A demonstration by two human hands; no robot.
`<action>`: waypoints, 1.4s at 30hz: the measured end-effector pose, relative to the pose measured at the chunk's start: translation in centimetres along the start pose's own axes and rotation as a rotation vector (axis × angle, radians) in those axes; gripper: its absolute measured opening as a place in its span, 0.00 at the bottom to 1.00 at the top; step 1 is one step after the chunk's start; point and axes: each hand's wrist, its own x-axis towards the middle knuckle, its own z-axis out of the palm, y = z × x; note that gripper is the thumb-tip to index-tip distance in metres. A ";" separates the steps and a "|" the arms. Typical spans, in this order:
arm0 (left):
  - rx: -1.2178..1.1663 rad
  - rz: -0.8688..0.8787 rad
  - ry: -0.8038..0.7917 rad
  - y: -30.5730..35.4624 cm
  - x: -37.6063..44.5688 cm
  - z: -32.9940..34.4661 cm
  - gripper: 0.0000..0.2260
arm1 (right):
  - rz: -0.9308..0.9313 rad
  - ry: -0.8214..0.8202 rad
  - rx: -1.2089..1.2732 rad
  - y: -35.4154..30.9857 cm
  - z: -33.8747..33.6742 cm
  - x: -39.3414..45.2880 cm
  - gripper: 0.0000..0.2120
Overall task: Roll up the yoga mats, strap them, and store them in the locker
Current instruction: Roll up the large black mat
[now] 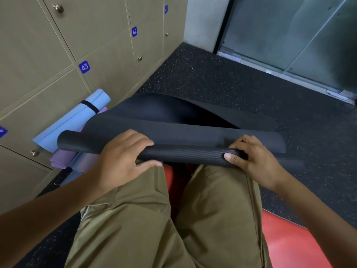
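Both hands, the left hand (123, 155) and right hand (253, 161), clamped the tight roll of the black ribbed yoga mat (185, 153) across the knees, keeping its coil from springing loose.

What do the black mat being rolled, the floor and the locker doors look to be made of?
Black mat: likely foam or rubber, matte, with fine wavy ribbing on the rolled edge; it bends softly. Floor: apparently rubber gym flooring, dark with pale flecks. Locker doors: probably beige wood-look laminate, smooth, with metal knobs.
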 end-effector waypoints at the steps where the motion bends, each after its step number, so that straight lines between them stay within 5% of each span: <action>1: 0.000 -0.004 -0.005 0.0 -0.2 0.1 0.23 | 0.012 -0.025 0.015 0.1 -0.1 0.3 0.18; 6: -0.057 -0.058 -0.042 -0.2 0.5 0.1 0.22 | -0.027 0.004 -0.196 -0.1 0.1 0.3 0.30; 11: -0.061 -0.136 -0.156 -0.9 1.3 0.0 0.26 | -0.069 0.299 -0.471 -1.9 2.7 -1.9 0.24; 15: -0.143 -0.233 -0.309 -1.5 3.1 -0.2 0.33 | -0.099 0.321 -0.471 -1.5 2.9 -1.8 0.30; 21: -0.302 -0.383 -0.502 -2.5 5.9 -0.5 0.11 | -0.114 0.311 -0.349 -0.5 2.6 -0.2 0.30; 26: -0.367 -0.288 -0.361 -2.5 6.4 -0.2 0.09 | -0.107 0.299 -0.275 -0.1 1.6 1.3 0.28; 31: -0.076 -0.126 -0.026 -0.9 5.1 1.4 0.13 | 0.054 0.091 -0.137 -0.5 -0.2 3.6 0.28; 37: 0.036 -0.073 -0.066 -1.3 3.6 2.8 0.26 | 0.161 -0.128 -0.113 -0.9 -1.5 5.4 0.29; 42: -0.027 -0.106 -0.103 -2.0 5.4 3.0 0.28 | 0.067 0.228 -0.282 -1.2 0.4 5.0 0.23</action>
